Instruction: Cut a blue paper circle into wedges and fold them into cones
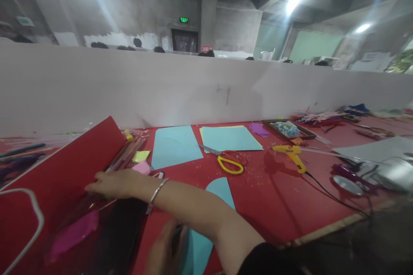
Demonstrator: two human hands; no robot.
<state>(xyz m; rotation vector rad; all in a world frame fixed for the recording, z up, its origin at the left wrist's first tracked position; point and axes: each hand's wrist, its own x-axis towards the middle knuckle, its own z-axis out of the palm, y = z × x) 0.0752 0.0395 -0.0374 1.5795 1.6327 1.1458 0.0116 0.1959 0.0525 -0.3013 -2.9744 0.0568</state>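
My right hand point(112, 184), with a silver bangle on the wrist, reaches across to the left. Its fingers stretch over small craft items beside the raised red board point(87, 154); their tips are partly blurred, and I see nothing held in them. Under that forearm, my left hand point(164, 247) is smeared by motion. It is close to a dark object point(177, 238) and a cut piece of light blue paper point(198, 251), and its grip is unclear. A black, flat item point(124, 232) and a bright pink piece point(75, 232) lie below my right hand.
Blue sheets point(177, 146) and a blue-and-yellow stack point(232, 138) lie farther back. Scissors point(230, 165) with red and yellow handles rest between them. A yellow glue gun point(293, 154) trails its cord rightward. A small tray point(303, 134) holds bits. A white partition point(161, 86) borders the red table.
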